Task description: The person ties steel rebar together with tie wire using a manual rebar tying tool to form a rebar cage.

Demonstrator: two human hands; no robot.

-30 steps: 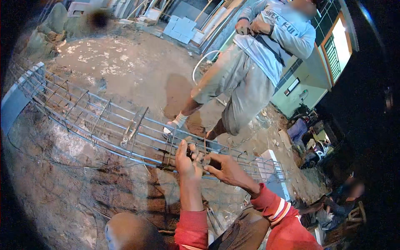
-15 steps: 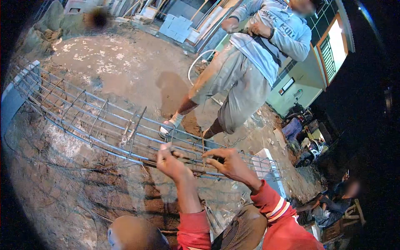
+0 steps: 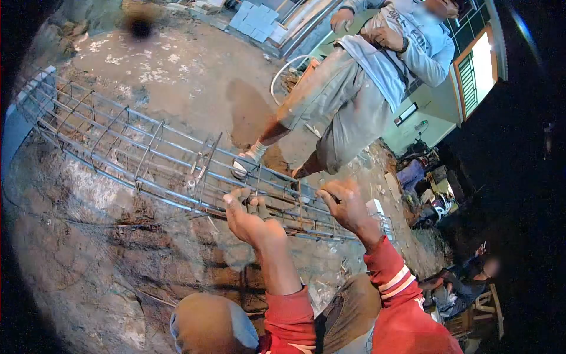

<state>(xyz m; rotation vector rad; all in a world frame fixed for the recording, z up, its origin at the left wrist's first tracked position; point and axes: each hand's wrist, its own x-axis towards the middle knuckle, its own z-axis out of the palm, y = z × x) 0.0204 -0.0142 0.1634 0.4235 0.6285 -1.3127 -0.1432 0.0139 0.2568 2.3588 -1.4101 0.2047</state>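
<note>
A long rebar cage (image 3: pixel 144 147) of thin steel bars and square stirrups stretches across the view in front of me. My left hand (image 3: pixel 254 221) is at its near side, palm turned up and fingers curled; anything inside them is hidden. Farther right, my right hand (image 3: pixel 351 206) is raised just over the cage, thumb and fingers pinched together on something too small to make out. What looks like a pair of pincers (image 3: pixel 202 168) rests on the bars left of my left hand.
Concrete blocks (image 3: pixel 29 97) stand by the cage's left end. A person in a grey hoodie (image 3: pixel 407 38) stands just beyond the cage. Another person (image 3: pixel 463 289) sits at lower right. Stacked pale blocks (image 3: pixel 253 20) lie at the back, near a white hose (image 3: pixel 277 76).
My right hand has moved right and up, away from my left. My left hand has turned slightly palm up. The camera view has shifted a little.
</note>
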